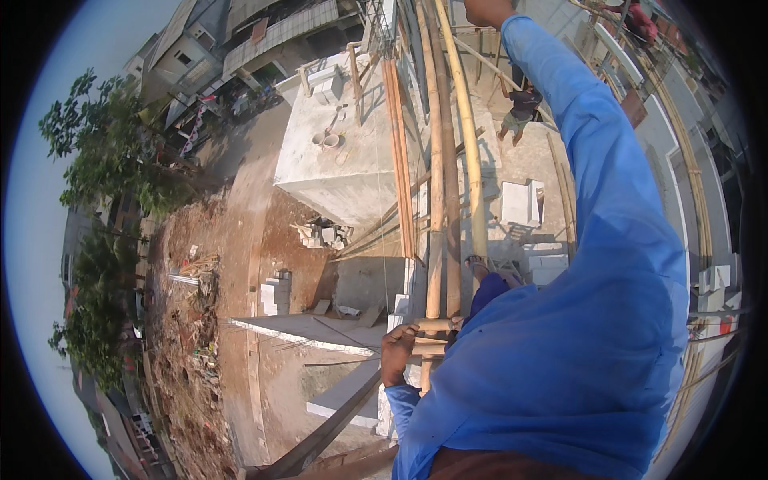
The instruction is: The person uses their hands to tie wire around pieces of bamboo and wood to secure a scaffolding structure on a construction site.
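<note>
My left hand (396,354) is closed, its curled fingers against the end of a short crosswise bamboo pole (433,326). Just below lies a second crosswise piece (428,350). Long upright bamboo poles (436,160) run past them, with a yellower pole (466,120) alongside. My right arm, in a blue sleeve, stretches far forward to the top edge. There my right hand (488,11) is partly cut off, so its fingers and anything in them are hidden. My bare foot (478,266) is beside the poles, below a purple trouser leg.
A pale concrete slab (344,152) carries two buckets (326,140) and reddish timbers (398,160) pass its edge. Far below are brown soil and rubble (192,320). Another person (523,104) stands on the floor below, near white blocks (522,203). A dark beam (324,432) slants at lower left.
</note>
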A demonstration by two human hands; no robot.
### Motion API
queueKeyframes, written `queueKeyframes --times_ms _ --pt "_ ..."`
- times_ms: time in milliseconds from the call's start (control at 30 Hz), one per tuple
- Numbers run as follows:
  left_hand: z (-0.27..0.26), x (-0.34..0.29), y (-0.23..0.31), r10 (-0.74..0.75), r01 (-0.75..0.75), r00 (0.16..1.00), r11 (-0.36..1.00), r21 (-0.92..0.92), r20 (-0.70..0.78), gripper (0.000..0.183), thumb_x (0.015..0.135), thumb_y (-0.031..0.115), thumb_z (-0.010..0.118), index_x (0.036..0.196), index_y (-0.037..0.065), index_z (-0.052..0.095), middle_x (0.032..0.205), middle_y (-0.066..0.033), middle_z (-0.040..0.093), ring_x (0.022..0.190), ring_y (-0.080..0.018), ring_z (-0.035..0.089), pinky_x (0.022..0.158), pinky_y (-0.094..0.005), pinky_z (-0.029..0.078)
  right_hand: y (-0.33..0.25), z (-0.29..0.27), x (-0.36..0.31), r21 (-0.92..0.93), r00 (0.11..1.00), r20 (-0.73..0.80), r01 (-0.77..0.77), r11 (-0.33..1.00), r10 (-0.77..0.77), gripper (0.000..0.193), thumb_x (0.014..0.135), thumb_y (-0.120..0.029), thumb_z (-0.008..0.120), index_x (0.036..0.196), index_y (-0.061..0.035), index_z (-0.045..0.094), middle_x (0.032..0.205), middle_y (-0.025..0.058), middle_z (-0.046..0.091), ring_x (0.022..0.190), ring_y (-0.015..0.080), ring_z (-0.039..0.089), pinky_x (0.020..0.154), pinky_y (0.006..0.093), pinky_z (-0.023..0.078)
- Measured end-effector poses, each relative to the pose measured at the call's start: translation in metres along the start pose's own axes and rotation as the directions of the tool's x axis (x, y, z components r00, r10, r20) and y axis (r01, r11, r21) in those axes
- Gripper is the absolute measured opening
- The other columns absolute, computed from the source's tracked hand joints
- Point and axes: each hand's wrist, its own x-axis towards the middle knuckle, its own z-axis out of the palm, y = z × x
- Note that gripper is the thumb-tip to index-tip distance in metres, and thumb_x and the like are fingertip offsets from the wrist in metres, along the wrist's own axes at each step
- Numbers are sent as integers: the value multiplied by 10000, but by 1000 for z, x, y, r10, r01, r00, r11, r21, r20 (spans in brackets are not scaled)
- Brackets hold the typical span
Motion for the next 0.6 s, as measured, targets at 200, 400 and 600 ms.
queueKeyframes --times_ms 200,400,600 --pt "1 -17 8 -18 19 999 1000 17 -42 139 886 98 560 902 7 664 626 60 489 547 -27 394 498 -201 308 -9 -17 6 34 998 -66 21 999 -19 412 870 -246 496 1252 -93 515 1073 163 625 966 306 605 815 395 468" --pt "7 -17 -2 34 -44 994 995 -92 -102 139 899 123 570 916 23 664 608 74 456 537 -23 368 492 -202 290 -32 -6 -18 222 977 -177 157 962 -118 406 880 -271 502 1230 -68 534 1089 165 619 982 297 600 814 381 467" --pt "29 -4 2 69 -74 988 997 -33 -141 150 901 139 579 934 17 659 643 53 489 576 -40 415 520 -206 338 -47 119 -220 758 752 602 -432 489 -269 470 898 -374 491 1234 -46 516 1094 162 612 1020 262 582 829 339 457"
